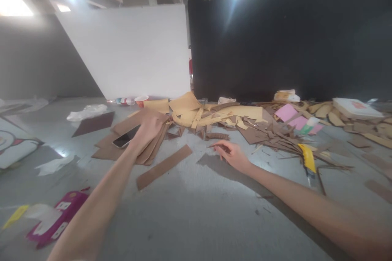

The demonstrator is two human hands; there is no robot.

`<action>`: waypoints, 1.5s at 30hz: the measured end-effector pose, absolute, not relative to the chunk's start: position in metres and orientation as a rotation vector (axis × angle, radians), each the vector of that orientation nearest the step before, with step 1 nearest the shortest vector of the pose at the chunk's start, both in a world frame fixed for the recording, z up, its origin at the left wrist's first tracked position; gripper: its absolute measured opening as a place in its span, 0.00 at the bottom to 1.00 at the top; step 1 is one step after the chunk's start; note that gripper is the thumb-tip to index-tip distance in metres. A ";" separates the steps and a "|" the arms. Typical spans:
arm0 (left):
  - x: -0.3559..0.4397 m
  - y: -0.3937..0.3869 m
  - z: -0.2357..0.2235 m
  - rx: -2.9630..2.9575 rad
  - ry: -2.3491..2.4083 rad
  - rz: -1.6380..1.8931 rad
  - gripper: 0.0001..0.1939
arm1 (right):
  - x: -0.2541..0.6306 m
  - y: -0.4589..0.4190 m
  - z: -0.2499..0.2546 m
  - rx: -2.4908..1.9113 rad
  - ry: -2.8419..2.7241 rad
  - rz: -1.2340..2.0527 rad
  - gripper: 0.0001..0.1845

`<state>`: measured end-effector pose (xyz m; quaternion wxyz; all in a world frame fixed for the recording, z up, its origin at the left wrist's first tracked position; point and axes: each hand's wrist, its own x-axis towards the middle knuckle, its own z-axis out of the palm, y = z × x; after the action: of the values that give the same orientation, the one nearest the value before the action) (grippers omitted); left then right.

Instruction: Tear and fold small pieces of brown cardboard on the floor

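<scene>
My left hand [149, 127] reaches over a stack of brown sheets [113, 151] on the grey table. It is slightly blurred, and its fingertips are hidden, so its grip cannot be made out. A black-screened phone [126, 136] lies on the stack beside my left wrist. Just above the table, my right hand [231, 155] has its fingers drawn together; a thin dark tip shows at them, too small to name. Between the hands lies a brown strip [164, 167], slanting and touched by neither. Brown offcuts [254, 128] are heaped behind my right hand.
A yellow-handled cutter [308, 161] lies right of my right hand. Pink paper [289, 116] and a white box [357, 108] sit among scraps. A purple case [59, 220] is at lower left, with crumpled plastic [87, 112] and a cup [141, 100] farther back.
</scene>
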<state>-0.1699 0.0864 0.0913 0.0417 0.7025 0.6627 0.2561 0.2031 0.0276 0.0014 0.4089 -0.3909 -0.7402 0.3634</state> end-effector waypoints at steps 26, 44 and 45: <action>0.004 0.035 -0.022 1.462 1.048 1.128 0.19 | 0.204 0.036 -0.004 -0.885 -1.811 0.957 0.14; 0.005 0.038 -0.028 1.408 1.015 1.193 0.21 | 0.202 0.036 0.000 -0.889 -1.895 0.984 0.15; 0.005 0.038 -0.028 1.408 1.016 1.192 0.21 | 0.202 0.036 0.001 -0.891 -1.887 0.998 0.15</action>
<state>0.0045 0.0378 -0.0283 0.4948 0.5810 0.4193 0.4917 0.2021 0.0355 0.0006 0.4024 -0.3524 -0.7469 0.3950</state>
